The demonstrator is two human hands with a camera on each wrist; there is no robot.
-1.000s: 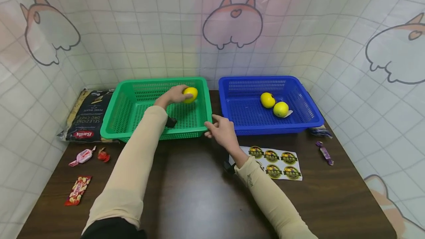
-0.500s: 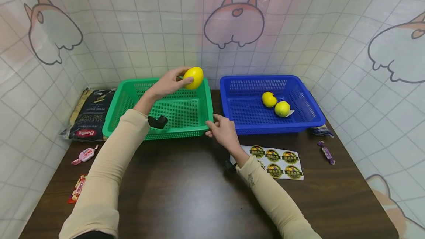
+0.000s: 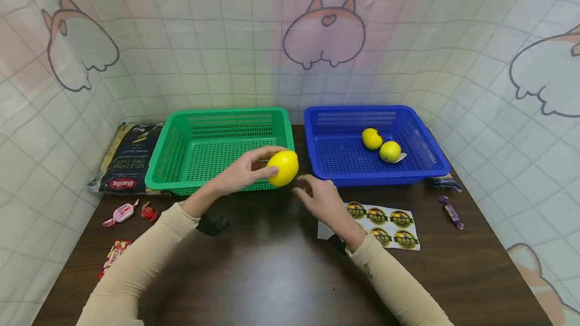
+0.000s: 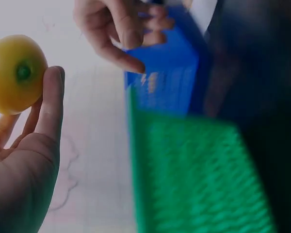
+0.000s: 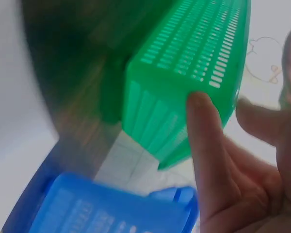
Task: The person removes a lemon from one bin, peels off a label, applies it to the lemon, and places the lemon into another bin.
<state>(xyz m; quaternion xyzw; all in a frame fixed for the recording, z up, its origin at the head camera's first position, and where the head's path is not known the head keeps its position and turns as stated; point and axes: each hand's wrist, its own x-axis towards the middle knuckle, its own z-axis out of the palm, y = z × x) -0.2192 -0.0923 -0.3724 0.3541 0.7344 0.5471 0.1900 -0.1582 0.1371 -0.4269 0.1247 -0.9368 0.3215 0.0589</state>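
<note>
While the right hand hangs loosely open, the left hand grips a smooth, bright-yellow lemon.

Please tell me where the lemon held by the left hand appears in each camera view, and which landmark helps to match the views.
Head view: the lemon is at centre, gripped by the left hand in front of the green basket.
Left wrist view: the lemon is at upper left, at the fingertips.
Right wrist view: not in it.
Shared landmark: the green basket shows in all three.
</note>
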